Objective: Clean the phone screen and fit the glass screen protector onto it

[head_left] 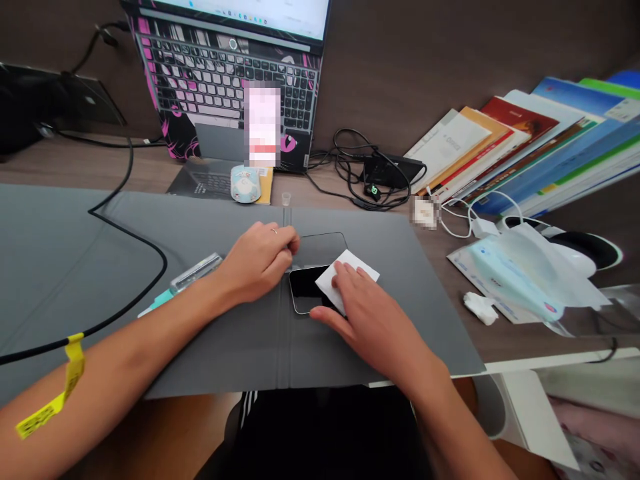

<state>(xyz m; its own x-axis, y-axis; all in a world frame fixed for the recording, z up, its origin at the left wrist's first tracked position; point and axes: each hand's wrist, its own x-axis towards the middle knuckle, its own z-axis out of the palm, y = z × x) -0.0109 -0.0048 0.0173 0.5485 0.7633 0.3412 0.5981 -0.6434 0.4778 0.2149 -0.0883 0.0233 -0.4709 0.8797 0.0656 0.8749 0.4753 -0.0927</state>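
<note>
A smartphone (306, 291) with a dark screen lies on the grey desk mat (240, 363). My right hand (363, 300) presses a folded white wipe (369, 268) onto its right part, fingers laid over the wipe and thumb stretched to the left. My left hand (260, 260) rests on the mat just left of the phone, its fingers curled closed; what is inside them, if anything, is hidden. Behind the phone lies a thin clear sheet (325, 245) with a dark outline. A clear plastic case (196, 272) sits beside my left forearm, with a teal-and-white item (157, 302) partly under the arm.
At the back stand an open laptop (220, 87), a light-blue mouse (245, 184) and a small clear cup (286, 199). A black cable (150, 243) crosses the mat's left side. Books (525, 147), a tissue pack (520, 267) and a crumpled tissue (481, 307) are on the right.
</note>
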